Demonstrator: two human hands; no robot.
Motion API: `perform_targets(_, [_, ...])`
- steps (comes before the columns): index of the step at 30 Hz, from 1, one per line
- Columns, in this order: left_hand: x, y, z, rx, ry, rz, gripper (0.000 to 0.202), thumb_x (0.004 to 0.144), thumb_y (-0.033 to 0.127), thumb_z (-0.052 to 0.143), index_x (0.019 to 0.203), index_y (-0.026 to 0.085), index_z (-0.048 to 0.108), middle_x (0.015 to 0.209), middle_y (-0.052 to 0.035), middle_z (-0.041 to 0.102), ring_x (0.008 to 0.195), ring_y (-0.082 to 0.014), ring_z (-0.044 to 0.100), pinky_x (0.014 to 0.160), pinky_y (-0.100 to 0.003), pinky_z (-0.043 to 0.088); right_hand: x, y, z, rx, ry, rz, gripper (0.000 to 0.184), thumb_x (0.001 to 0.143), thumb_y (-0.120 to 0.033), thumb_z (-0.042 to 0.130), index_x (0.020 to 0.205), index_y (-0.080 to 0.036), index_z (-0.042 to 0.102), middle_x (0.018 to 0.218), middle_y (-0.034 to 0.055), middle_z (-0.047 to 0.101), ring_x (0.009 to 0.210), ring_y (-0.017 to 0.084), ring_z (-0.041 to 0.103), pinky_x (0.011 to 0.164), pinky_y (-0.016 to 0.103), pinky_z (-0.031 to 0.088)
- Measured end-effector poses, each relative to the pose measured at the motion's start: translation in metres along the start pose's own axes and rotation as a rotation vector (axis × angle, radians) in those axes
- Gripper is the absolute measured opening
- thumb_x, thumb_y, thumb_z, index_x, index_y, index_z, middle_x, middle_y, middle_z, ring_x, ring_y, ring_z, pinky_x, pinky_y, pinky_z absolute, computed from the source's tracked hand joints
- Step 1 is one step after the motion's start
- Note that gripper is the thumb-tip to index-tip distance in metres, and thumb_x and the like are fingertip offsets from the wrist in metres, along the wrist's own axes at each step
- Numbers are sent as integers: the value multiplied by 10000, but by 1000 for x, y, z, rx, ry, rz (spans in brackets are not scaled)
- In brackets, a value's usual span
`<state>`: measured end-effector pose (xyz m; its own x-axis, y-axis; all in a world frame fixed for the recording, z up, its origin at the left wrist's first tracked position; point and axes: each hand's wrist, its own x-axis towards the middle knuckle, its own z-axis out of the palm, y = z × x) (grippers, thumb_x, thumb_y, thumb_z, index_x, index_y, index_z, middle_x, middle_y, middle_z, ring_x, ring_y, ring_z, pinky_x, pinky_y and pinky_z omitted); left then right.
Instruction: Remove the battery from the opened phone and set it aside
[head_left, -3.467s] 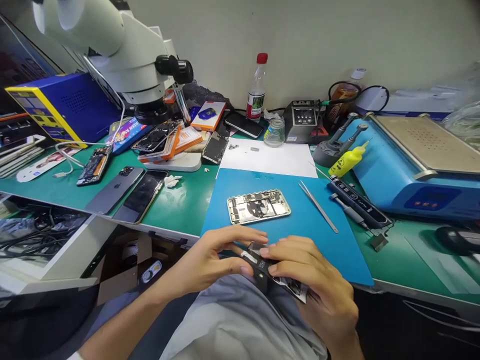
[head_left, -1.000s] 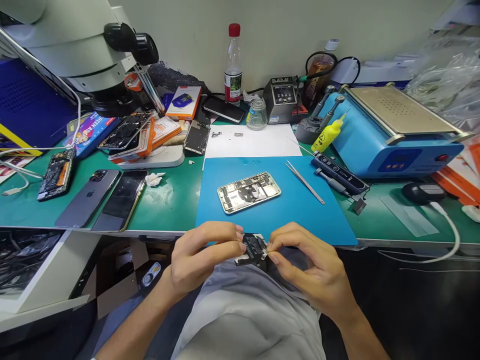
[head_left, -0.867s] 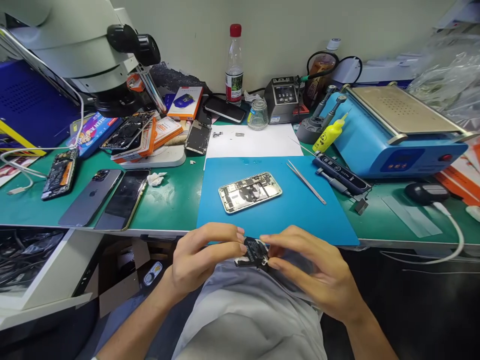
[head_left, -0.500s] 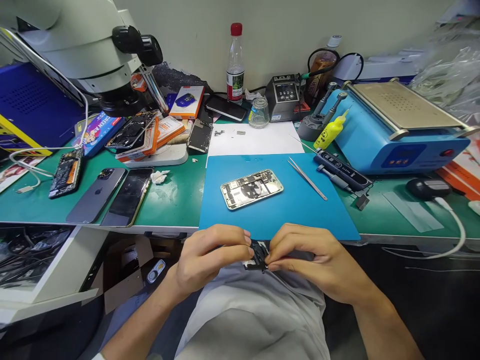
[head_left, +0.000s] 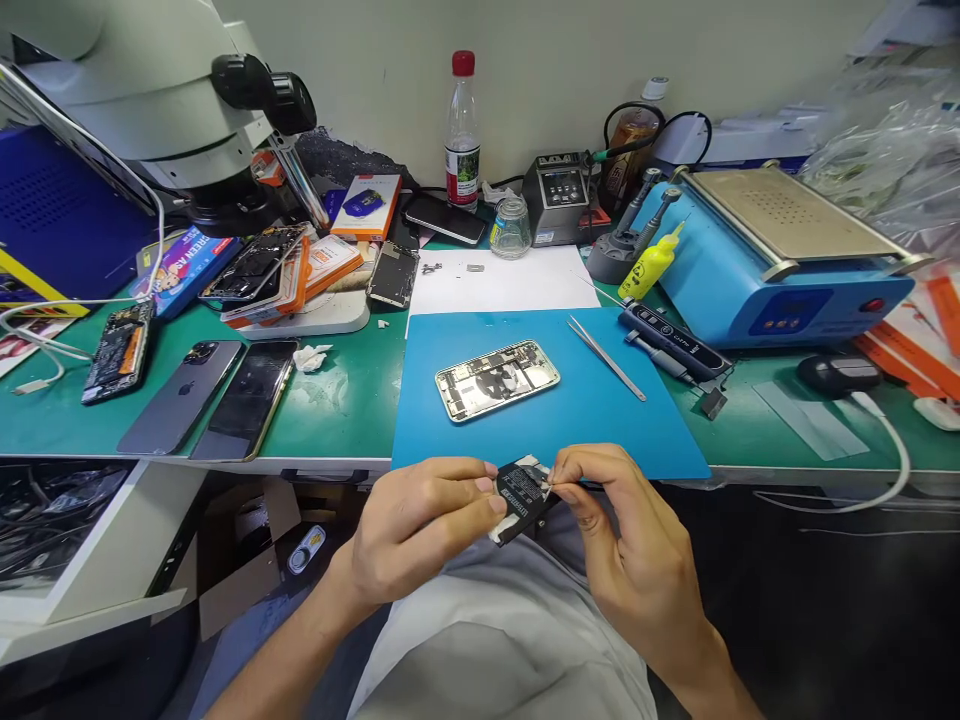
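Left hand [head_left: 431, 525] clamps the left edge of the black pack [head_left: 525, 488] in its fingertips, seemingly as the anchor side; right hand [head_left: 630, 540] has thumb and forefinger pinched on a pale strip [head_left: 548, 483] at the pack's right edge — can't tell if that bit is loose. Pack sits tilted between both sets of fingertips, just off the blue mat's [head_left: 600, 440] near edge, over the lap, print up, likely so the edges are easy to get at. Beyond the fingers, a coverless phone [head_left: 497, 382] lies flat on the mat, insides up. Tweezers [head_left: 607, 358] lie past the right fingers, untouched — presumably for quick reach. Farther out, white paper [head_left: 525, 285] carries small metal parts [head_left: 475, 268], probably for contrast.
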<state>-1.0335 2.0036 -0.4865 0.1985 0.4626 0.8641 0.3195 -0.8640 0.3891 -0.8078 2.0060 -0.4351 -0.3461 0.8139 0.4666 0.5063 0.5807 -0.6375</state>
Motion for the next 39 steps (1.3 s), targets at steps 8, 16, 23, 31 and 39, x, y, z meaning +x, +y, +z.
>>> perform_targets(8, [9,8,-6,124,-53,68,171,971,36,636,1115,62,725,968,-106,770,1131,-262,760,953,-366,687,-1,1,3,236,107,346,70,1080,-307,558,1059,-294,623,987,-35,631,944,80,628,863,169,514])
perform_targets(16, [5,10,-1,-96,-77,-157,235,991,50,641,1196,148,697,1055,-85,751,1140,-213,720,992,-362,646,4,4,11,378,272,417,98,1038,-354,636,1006,-267,668,944,-22,661,913,88,657,838,166,552])
perform_targets(23, [2,23,-1,-285,-110,-583,377,1008,195,681,1373,283,637,1375,-100,607,1311,-215,620,1033,-307,588,4,6,25,231,429,233,63,1038,-211,608,1069,-255,642,1005,-1,647,988,102,656,917,213,539])
perform_targets(31, [7,34,12,-1068,77,-1182,110,1076,351,573,1112,269,637,1049,-12,727,910,-168,766,791,-308,664,9,19,39,243,419,16,222,978,-84,627,1114,-258,647,1020,14,622,1028,151,640,925,311,550])
perform_targets(39, [23,11,6,-1250,-138,-1279,568,946,298,786,1455,217,545,1052,-84,797,781,-125,707,743,-246,599,12,17,29,354,280,101,188,1014,-110,582,1097,-268,643,1031,34,614,1034,166,641,904,320,573])
